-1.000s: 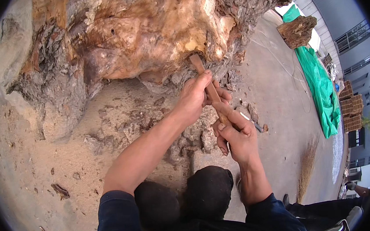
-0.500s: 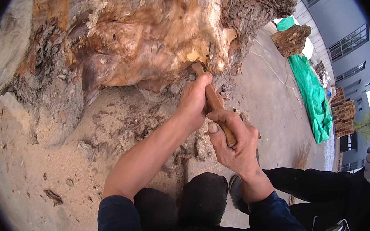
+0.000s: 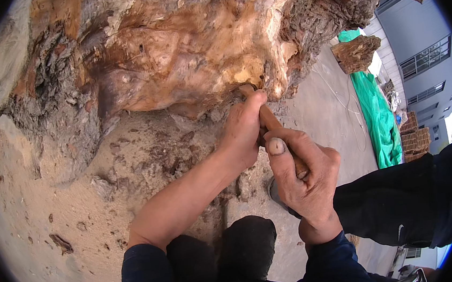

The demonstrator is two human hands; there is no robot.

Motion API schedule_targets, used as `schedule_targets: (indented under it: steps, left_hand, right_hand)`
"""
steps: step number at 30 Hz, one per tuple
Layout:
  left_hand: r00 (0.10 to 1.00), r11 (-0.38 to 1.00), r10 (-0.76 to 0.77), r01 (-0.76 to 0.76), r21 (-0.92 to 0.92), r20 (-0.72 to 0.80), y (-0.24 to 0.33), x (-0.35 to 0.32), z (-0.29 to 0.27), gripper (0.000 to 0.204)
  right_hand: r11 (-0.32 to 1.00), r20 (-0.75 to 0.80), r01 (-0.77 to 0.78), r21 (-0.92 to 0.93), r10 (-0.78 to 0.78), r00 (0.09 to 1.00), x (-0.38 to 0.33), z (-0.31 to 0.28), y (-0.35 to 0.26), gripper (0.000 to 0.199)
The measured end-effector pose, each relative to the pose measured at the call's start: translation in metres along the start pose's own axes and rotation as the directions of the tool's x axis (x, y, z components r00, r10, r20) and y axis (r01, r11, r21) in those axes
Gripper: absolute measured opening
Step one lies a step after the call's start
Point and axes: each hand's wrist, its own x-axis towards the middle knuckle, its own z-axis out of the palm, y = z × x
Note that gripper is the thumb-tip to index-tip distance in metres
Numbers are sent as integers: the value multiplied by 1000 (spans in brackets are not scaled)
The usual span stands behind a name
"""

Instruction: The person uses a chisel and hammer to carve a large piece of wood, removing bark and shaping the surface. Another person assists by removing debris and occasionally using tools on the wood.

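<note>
Closely set one behind the other, both hands are clamped on a slim brown tool (image 3: 270,119), the left hand (image 3: 240,132) around its forward part and the right hand (image 3: 313,170) around its rear end, thumb laid along it. Its far tip is at the lower edge of a large, rough-barked piece of wood (image 3: 175,54), just under a pale yellowish patch, though whether it bites in cannot be told. Below lies dusty ground (image 3: 103,211) strewn with bark bits, while a co-worker's dark-trousered leg (image 3: 392,201) stands near the right forearm.
</note>
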Motion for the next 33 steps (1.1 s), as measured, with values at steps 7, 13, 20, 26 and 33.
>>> schedule_targets:
  steps: [7, 13, 20, 26, 33]
  left_hand:
    - [1000, 999, 27, -27, -45, -4, -9, 2, 0, 45]
    - [996, 997, 66, -64, -52, 52, -13, 0, 1, 49]
    - [994, 995, 103, -104, 7, 34, -2, -10, 5, 52]
    - [996, 997, 52, -49, -54, 71, -2, -10, 1, 50]
    - [991, 993, 115, -116, 7, 75, 2, -5, -2, 52]
  right_hand:
    - [991, 48, 39, -127, -34, 998, 2, -2, -4, 8]
    - [986, 47, 87, -144, -81, 996, 2, 1, 3, 7]
    - [969, 56, 195, -153, -189, 980, 7, -7, 0, 7]
    - [982, 79, 142, -127, -133, 988, 9, -7, -3, 6]
    - [987, 48, 100, -125, -94, 994, 13, 0, -7, 4]
